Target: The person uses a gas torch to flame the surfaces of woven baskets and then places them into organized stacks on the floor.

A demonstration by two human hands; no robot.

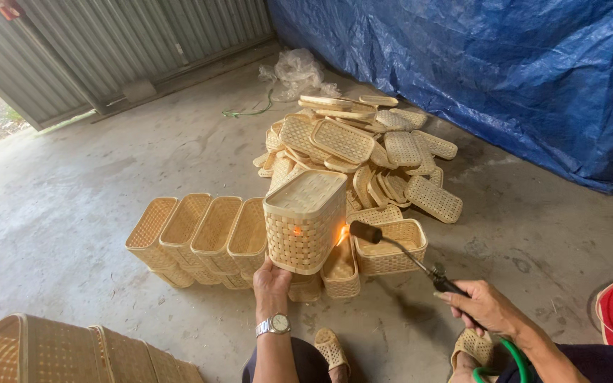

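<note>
Left hand (272,278) grips the upturned woven basket (305,220) from below; right hand (487,306), fingers closed, holds the gas torch (399,250). Keep the flame (340,235) sweeping the basket's side, never lingering.

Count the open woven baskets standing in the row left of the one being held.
4 show their open tops: far-left basket, second basket, third basket, and fourth basket beside the held basket. More sit beneath, partly hidden.

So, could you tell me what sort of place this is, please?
Probably a basket-making shed: a pile of lids on bare concrete, corrugated metal walls, and the right hand flaming a basket with a torch.
</note>
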